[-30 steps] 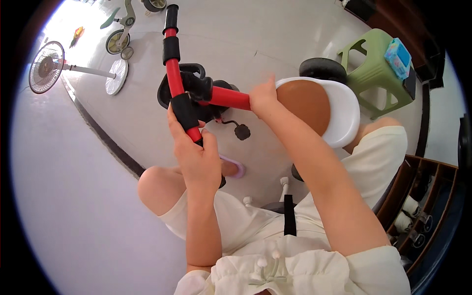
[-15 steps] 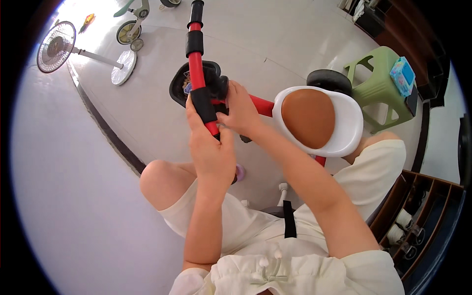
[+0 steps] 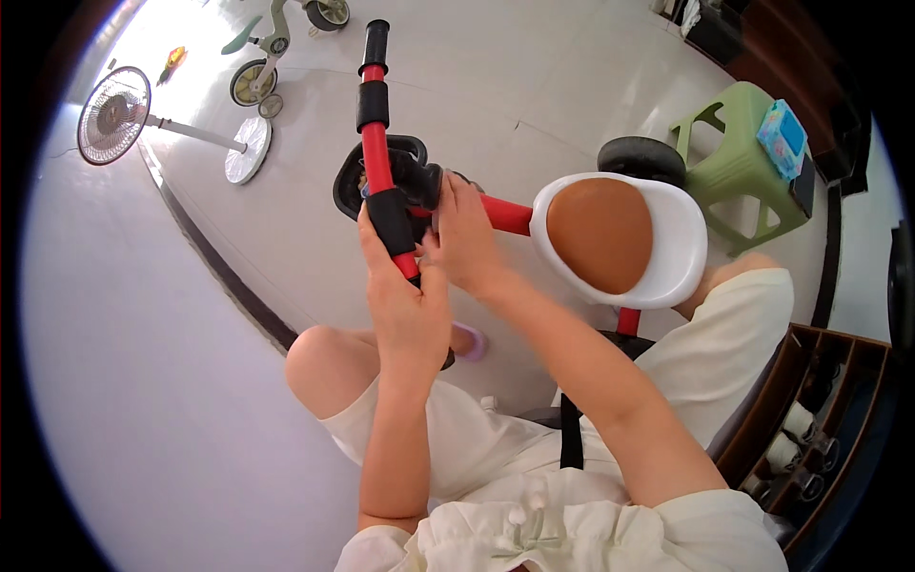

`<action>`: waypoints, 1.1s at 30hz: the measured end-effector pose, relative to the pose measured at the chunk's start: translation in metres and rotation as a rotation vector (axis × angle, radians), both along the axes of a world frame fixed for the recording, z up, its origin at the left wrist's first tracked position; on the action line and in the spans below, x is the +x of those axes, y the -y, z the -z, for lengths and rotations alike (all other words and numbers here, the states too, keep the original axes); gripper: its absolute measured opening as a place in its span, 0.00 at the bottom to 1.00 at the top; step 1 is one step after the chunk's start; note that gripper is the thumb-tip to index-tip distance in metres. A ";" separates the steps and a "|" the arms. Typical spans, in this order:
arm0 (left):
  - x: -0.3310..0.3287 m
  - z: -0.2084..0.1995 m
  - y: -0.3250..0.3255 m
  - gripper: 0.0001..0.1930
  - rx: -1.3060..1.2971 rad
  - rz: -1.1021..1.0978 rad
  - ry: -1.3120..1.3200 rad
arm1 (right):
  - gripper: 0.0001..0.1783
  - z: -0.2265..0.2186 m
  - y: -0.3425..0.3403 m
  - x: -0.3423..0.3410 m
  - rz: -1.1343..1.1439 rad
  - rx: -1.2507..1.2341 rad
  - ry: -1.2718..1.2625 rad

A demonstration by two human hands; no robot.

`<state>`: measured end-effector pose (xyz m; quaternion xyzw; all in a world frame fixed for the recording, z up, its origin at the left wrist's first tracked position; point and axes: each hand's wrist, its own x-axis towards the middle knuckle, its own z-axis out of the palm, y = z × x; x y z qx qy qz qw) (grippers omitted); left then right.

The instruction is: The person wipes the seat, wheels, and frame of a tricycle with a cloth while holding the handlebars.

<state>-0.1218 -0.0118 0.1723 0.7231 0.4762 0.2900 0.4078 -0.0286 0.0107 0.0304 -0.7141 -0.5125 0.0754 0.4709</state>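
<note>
A red child's tricycle stands before me, its red handlebar (image 3: 377, 153) with black sleeves and a black end grip pointing away. My left hand (image 3: 408, 300) is wrapped round the near end of the bar, beside a black sleeve (image 3: 389, 219). Close by, my right hand (image 3: 467, 234) closes on the black stem (image 3: 419, 179) under the bar; some of its fingertips are hidden. Behind the bar sits a black basket (image 3: 345, 186) with small items in it. To the right is the white seat (image 3: 679, 238) with a brown pad (image 3: 600, 235), a black wheel (image 3: 640, 160) beyond it.
At the right stands a green stool (image 3: 729, 143) with a blue pack (image 3: 783, 138) on it. A wooden shelf (image 3: 796, 357) holding shoes is at lower right. A fan (image 3: 114, 114) and a small balance bike (image 3: 276, 46) are at far left. A pale wall rises on my left.
The view has shifted a little, so the handlebar and floor things sit slightly lower. Both hands keep their places on the tricycle, with the right fingers moved slightly.
</note>
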 end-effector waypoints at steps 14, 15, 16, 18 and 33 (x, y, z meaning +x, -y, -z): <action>-0.008 0.001 -0.005 0.36 -0.014 0.010 -0.042 | 0.37 0.055 0.062 0.000 0.039 -0.339 0.398; -0.008 0.002 -0.006 0.36 0.009 0.030 -0.051 | 0.37 0.051 0.058 0.003 0.046 -0.342 0.398; -0.007 0.003 -0.007 0.36 0.009 0.036 -0.053 | 0.36 0.049 0.052 0.007 -0.045 -0.237 0.569; -0.009 0.006 -0.008 0.36 0.025 0.039 -0.051 | 0.36 0.049 0.037 0.014 -0.136 -0.131 0.734; -0.005 0.001 -0.008 0.36 0.013 0.021 -0.011 | 0.31 0.068 0.001 0.034 -0.242 -0.110 1.578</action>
